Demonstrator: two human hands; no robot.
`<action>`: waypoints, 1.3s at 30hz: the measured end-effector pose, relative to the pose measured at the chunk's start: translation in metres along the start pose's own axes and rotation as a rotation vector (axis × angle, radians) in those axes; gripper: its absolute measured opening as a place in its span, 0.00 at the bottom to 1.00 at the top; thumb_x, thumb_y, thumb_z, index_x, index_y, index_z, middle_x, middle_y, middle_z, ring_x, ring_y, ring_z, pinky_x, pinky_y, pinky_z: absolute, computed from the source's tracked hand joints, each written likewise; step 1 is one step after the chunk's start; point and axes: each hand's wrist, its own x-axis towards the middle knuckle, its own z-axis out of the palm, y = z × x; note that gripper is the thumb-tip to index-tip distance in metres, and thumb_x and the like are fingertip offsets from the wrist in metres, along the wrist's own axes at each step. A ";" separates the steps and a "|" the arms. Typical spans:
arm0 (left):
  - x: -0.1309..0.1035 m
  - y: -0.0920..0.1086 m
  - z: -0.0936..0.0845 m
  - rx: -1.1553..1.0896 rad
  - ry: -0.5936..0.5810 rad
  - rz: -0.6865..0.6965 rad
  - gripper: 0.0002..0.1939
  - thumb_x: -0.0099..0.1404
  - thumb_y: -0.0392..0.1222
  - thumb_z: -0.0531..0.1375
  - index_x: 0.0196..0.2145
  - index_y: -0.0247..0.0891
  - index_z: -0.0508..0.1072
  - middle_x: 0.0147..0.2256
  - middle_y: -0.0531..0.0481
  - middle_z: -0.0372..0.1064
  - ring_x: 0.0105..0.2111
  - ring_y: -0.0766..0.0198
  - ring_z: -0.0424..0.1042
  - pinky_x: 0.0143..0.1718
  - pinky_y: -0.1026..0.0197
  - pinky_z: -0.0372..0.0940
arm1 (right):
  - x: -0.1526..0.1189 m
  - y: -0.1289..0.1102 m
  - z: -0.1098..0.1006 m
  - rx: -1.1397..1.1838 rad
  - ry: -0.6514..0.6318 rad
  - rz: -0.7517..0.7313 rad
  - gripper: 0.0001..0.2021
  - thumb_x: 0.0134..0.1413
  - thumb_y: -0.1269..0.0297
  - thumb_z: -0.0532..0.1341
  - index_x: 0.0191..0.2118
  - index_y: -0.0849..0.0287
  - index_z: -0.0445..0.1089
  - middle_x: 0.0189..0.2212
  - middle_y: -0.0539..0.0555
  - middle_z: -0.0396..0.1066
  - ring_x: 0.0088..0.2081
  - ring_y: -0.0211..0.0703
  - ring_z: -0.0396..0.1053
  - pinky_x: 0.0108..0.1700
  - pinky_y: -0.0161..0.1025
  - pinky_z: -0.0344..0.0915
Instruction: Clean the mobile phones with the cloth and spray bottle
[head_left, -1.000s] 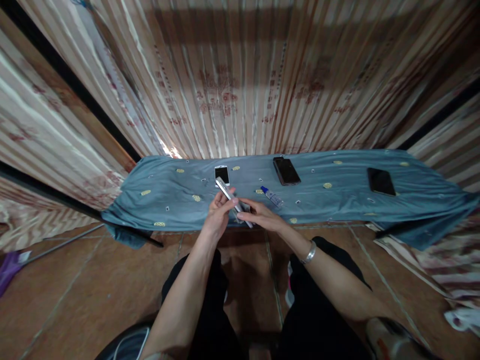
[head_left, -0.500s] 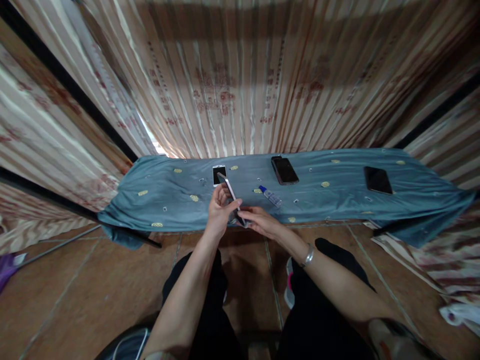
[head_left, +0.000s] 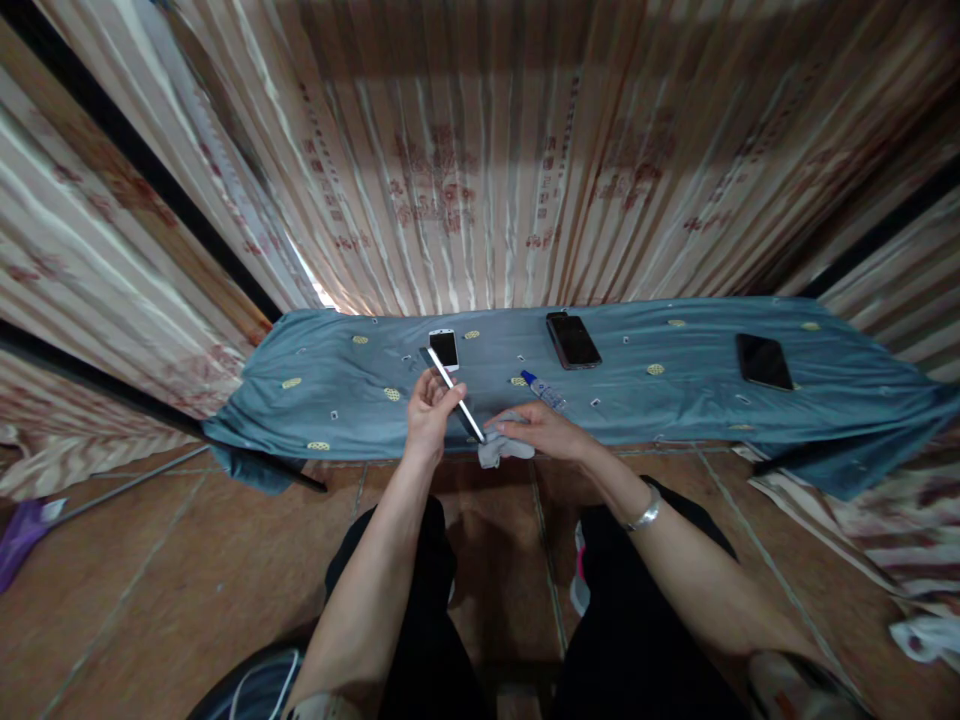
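Note:
Tilted edge-on above the cloth-covered table, a phone with a pale rim is held by my left hand, thumb on one side and fingers on the other. My right hand pinches a grey cloth at the phone's lower end. A white phone with a dark screen lies flat just beyond my left hand. Past my right hand lies a clear bottle with a blue cap and printed marks.
A blue-green cloth with a pineapple print covers the narrow table. On it lie a dark phone in a case and a black tablet-like device. Striped curtains hang behind; black poles slant at both sides.
The grey cloth now shows clearly in my right hand, which has moved slightly right, away from the phone's side. My left hand has turned the phone a little, its edge now facing up.

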 end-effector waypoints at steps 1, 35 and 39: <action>-0.001 0.002 -0.001 -0.045 0.001 -0.073 0.26 0.42 0.45 0.74 0.38 0.40 0.72 0.42 0.48 0.74 0.46 0.57 0.73 0.48 0.55 0.67 | -0.002 -0.004 -0.006 -0.016 0.060 -0.049 0.24 0.45 0.46 0.70 0.41 0.61 0.79 0.31 0.52 0.79 0.29 0.39 0.73 0.33 0.36 0.69; -0.040 -0.020 0.019 -0.208 -0.301 -0.563 0.21 0.55 0.56 0.68 0.39 0.39 0.79 0.35 0.46 0.80 0.46 0.49 0.77 0.50 0.50 0.70 | -0.002 -0.012 0.007 -0.598 0.347 -0.423 0.30 0.70 0.47 0.44 0.70 0.54 0.54 0.71 0.55 0.51 0.72 0.45 0.46 0.73 0.50 0.41; -0.044 -0.018 0.024 -0.218 -0.328 -0.595 0.21 0.54 0.56 0.69 0.38 0.39 0.79 0.34 0.46 0.80 0.46 0.47 0.77 0.51 0.47 0.70 | -0.005 -0.016 0.008 -0.599 0.352 -0.453 0.30 0.70 0.48 0.44 0.70 0.57 0.54 0.71 0.57 0.51 0.72 0.45 0.47 0.73 0.48 0.43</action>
